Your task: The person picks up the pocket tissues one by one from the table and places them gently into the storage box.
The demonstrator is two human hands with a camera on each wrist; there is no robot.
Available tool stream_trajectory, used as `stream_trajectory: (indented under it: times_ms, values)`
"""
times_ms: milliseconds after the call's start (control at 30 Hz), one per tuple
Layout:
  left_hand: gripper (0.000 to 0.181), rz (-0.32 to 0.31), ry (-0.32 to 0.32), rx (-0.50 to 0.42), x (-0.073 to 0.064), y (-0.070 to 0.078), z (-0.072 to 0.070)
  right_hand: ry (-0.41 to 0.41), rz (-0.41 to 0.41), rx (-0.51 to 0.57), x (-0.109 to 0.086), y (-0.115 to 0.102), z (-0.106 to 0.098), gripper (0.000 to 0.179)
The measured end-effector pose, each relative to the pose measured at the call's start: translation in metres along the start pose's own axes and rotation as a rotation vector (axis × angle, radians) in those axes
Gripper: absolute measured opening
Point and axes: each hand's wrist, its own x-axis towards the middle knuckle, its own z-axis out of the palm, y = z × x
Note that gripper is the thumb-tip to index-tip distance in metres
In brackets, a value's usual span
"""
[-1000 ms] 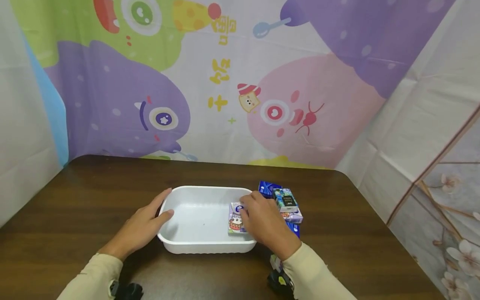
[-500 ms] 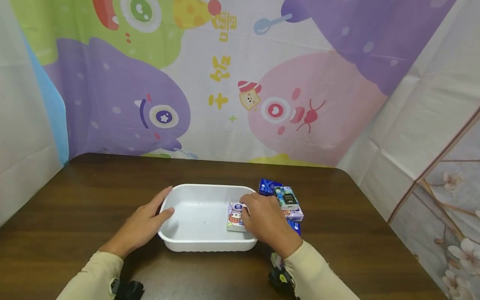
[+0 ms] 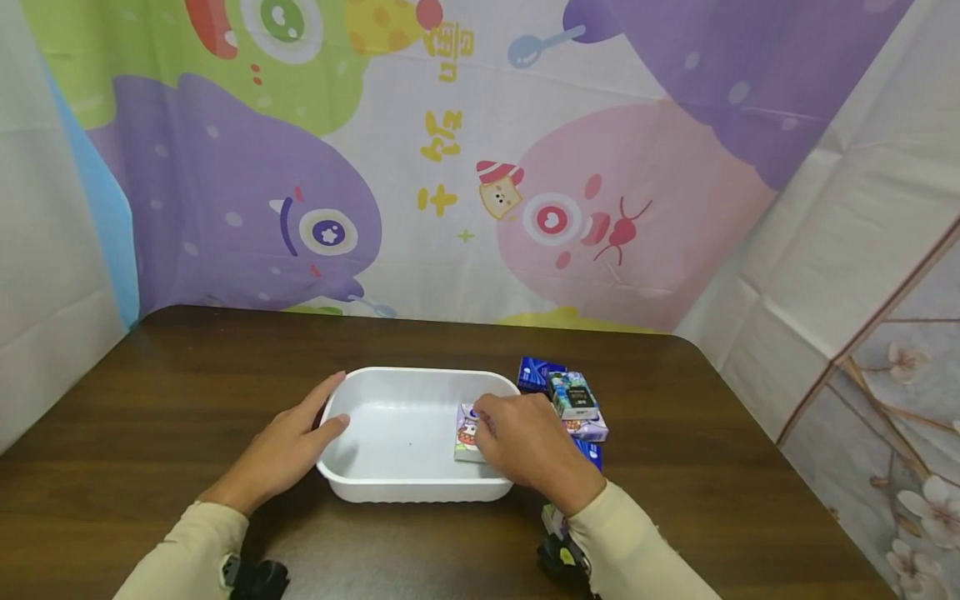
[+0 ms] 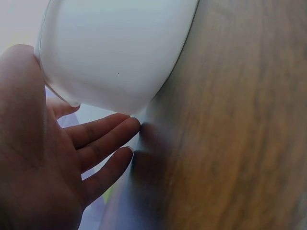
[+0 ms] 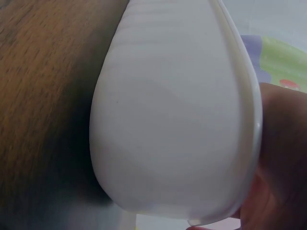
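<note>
A white plastic tray sits on the dark wooden table. My left hand grips its left end, thumb over the rim and fingers outside. In the left wrist view, the fingers of that hand reach along beneath the tray's end wall. My right hand reaches over the right rim, its fingers curled at a small tissue pack with a cartoon print that lies flat inside. From the right wrist, the tray wall hides the pack and most of the fingertips.
Right of the tray is a loose pile of tissue packs: a blue one, a green-blue one on top and a purple one. Another blue pack and a small pack lie nearer, partly behind the right arm. A printed cloth hangs behind.
My right hand has shifted slightly left over the tissue pack and its fingers have curled further, covering more of the print. The left hand and tray have stayed in place.
</note>
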Motion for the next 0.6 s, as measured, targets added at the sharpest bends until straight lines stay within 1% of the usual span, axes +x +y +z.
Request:
stream_trajectory:
  times_ms: [167,300,467,600]
  values:
    - [0.065,0.006,0.002,-0.003,-0.0001,-0.0003,0.0001,-0.011,-0.023,-0.016,-0.0002,0.0002,0.0005,0.012]
    - [0.066,0.004,-0.001,-0.005,0.0,-0.0005,0.0002,-0.028,-0.023,-0.021,-0.0003,-0.0001,0.0004,0.014]
    - [0.066,0.004,-0.002,-0.007,0.0002,-0.0005,0.0001,-0.028,-0.028,-0.026,-0.0001,-0.0001,0.0,0.011]
    - [0.066,0.005,-0.001,-0.005,0.0003,-0.0007,0.0002,-0.051,-0.013,-0.033,0.0,0.0001,-0.0004,0.012]
